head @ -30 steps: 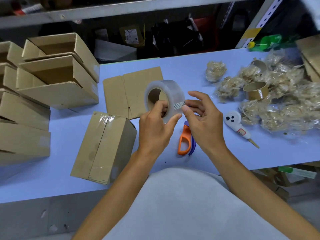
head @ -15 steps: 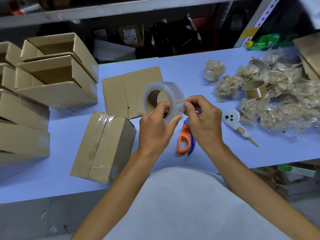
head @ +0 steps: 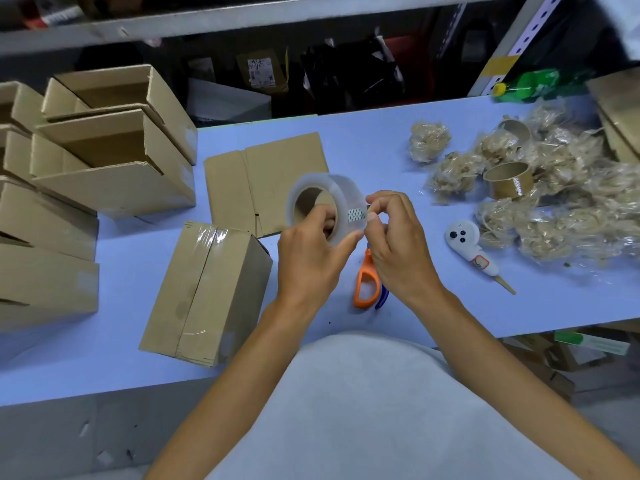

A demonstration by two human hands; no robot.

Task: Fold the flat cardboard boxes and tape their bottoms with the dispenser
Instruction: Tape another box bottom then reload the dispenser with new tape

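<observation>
- The left hand (head: 308,261) grips a roll of clear tape (head: 325,206), fingers curled through its cardboard core and thumb against the outer face, holding it upright above the worktop (head: 363,143).
- The right hand (head: 394,244) pinches at the roll's rim beside a small patterned tab (head: 356,215), fingertips closed on what looks like the loose tape end.
- The roll looks full and light, stiff at the core; its outer face is slick, so the core is the sure hold. The free end is thin, sticky and prone to tearing or folding onto itself; it wants a straight, steady peel.
- Just below the right hand lies the orange dispenser (head: 367,285), partly hidden; the roll probably goes into it.
- Beyond the left hand lies a flat box (head: 266,178); nearer, to its left, a folded box (head: 204,292) shows a taped seam. Cardboard is light and stiff, best held by edges and flaps.
- Farther left stand stacked boxes (head: 114,157); right of the hands, crumpled tape wads (head: 554,202) and empty cores (head: 509,180).
</observation>
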